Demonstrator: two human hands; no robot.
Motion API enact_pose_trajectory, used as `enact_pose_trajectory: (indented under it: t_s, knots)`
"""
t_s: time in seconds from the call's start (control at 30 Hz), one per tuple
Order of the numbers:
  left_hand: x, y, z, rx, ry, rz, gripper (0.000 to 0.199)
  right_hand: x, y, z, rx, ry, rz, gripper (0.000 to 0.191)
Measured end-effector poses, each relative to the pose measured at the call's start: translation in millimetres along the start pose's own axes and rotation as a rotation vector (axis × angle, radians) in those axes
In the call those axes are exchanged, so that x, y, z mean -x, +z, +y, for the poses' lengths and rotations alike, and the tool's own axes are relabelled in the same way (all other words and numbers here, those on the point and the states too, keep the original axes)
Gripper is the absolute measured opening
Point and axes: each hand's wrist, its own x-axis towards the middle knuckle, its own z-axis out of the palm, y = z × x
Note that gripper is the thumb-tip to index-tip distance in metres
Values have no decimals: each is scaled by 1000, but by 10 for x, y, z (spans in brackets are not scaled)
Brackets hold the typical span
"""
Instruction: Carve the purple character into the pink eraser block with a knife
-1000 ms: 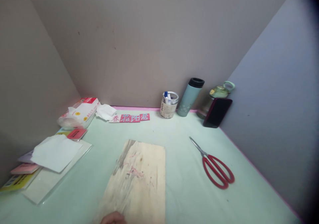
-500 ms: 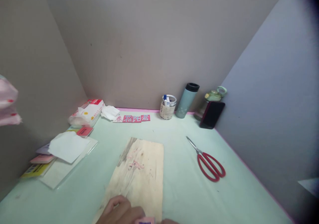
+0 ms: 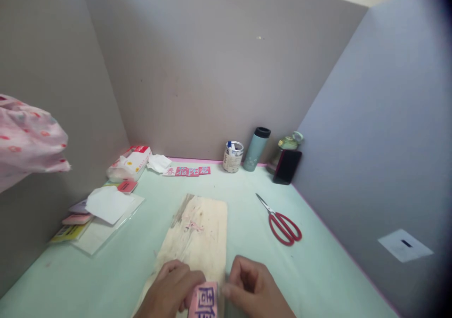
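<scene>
A pink piece with dark purple characters (image 3: 204,300) lies at the near end of the wooden board (image 3: 197,242). My left hand (image 3: 173,287) has its fingers closed on the piece's left edge. To the right of the piece, my right hand (image 3: 252,285) is closed with thumb and fingertips together at the board's right edge; whatever it may hold is too small to make out. Pink scraps (image 3: 193,226) are scattered on the upper half of the board.
Red-handled scissors (image 3: 282,226) lie at right. At the back are carved pink tiles (image 3: 187,171), a pen jar (image 3: 233,158), a tumbler (image 3: 256,150), a green bottle (image 3: 289,142) and a phone (image 3: 287,167). Papers (image 3: 108,205) and a tissue pack (image 3: 130,163) are at left; pink cloth (image 3: 31,141) hangs there.
The camera view has tilted up and shifted. Both hands and the pink piece show more fully; my right hand, barely visible before, is now in view beside the board.
</scene>
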Motion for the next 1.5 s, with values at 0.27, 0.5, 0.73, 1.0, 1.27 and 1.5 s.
enact_pose_trajectory:
  t_s: [0.27, 0.5, 0.73, 1.0, 1.27, 1.5]
  knots:
    - [21, -12, 95, 30, 82, 137, 29, -336, 18, -183, 363, -154, 118, 31]
    - [-19, -50, 138, -12, 143, 60, 30, -575, 72, -264, 705, -300, 156, 30]
    - [-27, -61, 153, -91, 133, -29, 22, -689, 73, -223, 971, -415, 84, 25]
    - [-9, 2, 74, -59, 98, -70, 18, -653, 98, -230, 1119, -415, 69, 22]
    - [-44, -9, 91, -63, 147, -7, 23, -907, 40, -133, 1211, -418, 145, 30]
    - [-53, -2, 98, -86, 152, 6, 21, -1040, 299, -139, 1287, -498, 148, 43]
